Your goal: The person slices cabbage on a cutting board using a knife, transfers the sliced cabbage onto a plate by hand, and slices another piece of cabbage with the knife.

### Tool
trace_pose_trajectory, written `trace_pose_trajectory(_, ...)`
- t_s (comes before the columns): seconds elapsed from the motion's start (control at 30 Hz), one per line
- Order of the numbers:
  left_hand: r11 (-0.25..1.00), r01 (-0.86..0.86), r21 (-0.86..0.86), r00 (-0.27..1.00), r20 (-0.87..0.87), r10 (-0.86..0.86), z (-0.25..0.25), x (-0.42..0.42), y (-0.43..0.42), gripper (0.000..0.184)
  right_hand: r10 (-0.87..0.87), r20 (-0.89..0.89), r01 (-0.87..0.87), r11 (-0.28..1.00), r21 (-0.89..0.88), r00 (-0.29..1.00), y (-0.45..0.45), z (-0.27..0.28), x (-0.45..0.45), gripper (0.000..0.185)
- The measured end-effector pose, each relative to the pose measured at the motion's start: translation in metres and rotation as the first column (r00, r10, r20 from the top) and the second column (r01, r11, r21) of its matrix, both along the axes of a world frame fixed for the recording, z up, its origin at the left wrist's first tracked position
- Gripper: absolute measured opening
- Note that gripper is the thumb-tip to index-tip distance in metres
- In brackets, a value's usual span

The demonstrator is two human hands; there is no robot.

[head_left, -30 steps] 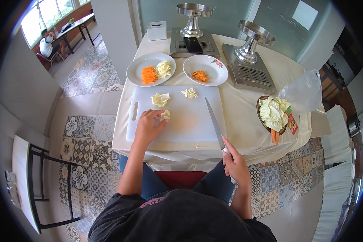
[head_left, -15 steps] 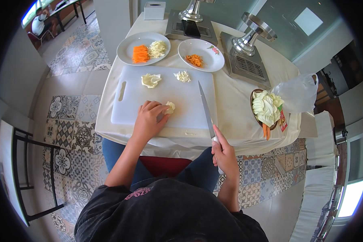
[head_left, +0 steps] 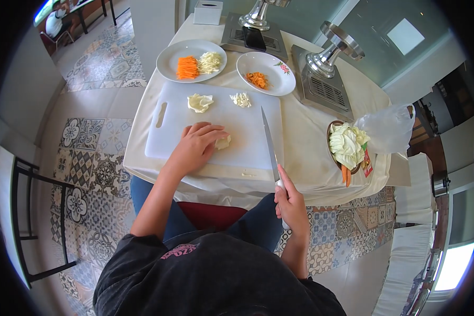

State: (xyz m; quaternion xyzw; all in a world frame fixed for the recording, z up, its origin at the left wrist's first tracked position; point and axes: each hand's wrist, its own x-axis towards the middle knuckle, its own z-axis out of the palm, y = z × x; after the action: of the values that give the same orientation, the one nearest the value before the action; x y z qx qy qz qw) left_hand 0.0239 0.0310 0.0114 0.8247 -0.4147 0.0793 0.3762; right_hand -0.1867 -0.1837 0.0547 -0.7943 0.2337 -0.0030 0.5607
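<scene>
A white cutting board [head_left: 166, 139] lies on the table in front of me. My left hand [head_left: 197, 145] bends over a small pale cabbage piece [head_left: 224, 142] on it, fingers close together and pressing on the piece; the thumb is mostly hidden. In my right hand [head_left: 292, 205] is the white handle of a long kitchen knife [head_left: 269, 139]. Its blade points away from me, along the board's right side. Farther up the board lie a loose cabbage leaf [head_left: 199, 103] and a little pile of cut cabbage [head_left: 240, 99].
Behind the board stand a plate [head_left: 166, 66] of carrot and cabbage shreds and a bowl [head_left: 279, 87] with orange shreds. At right, a basket [head_left: 330, 139] holds cabbage and carrots beside a plastic bag [head_left: 389, 129]. Metal stands [head_left: 321, 87] and a phone [head_left: 254, 38] are farther back.
My left hand has shifted slightly, its fingers now straighter and farther over the cabbage piece. The knife stays in my right hand, almost unmoved. The whole view has shifted a little.
</scene>
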Motion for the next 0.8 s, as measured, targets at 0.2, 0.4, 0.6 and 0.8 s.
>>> trace_pose_trajectory(0.2,0.989,-0.144,-0.022,0.989,0.026,0.145,-0.001,-0.010,-0.008,0.022,0.007,-0.007,-0.007,1.000,-0.027,1.000,0.000,0.003,0.000,0.055)
trace_pose_trajectory(0.4,0.911,-0.407,0.063,0.913,-0.001,0.408,0.001,-0.020,-0.018,0.019,0.002,-0.003,-0.003,1.000,-0.030,1.000,0.000,0.003,0.001,0.055)
trace_pose_trajectory(0.6,0.978,-0.186,-0.097,0.981,0.029,0.190,0.011,0.006,-0.004,0.015,-0.002,-0.006,0.002,1.000,-0.011,1.000,0.002,0.003,-0.004,0.055)
trace_pose_trajectory(0.8,0.998,0.054,0.037,0.996,0.074,-0.057,-0.001,0.015,0.006,0.031,0.068,-0.011,-0.067,0.990,0.122,0.998,0.019,0.014,-0.012,0.055)
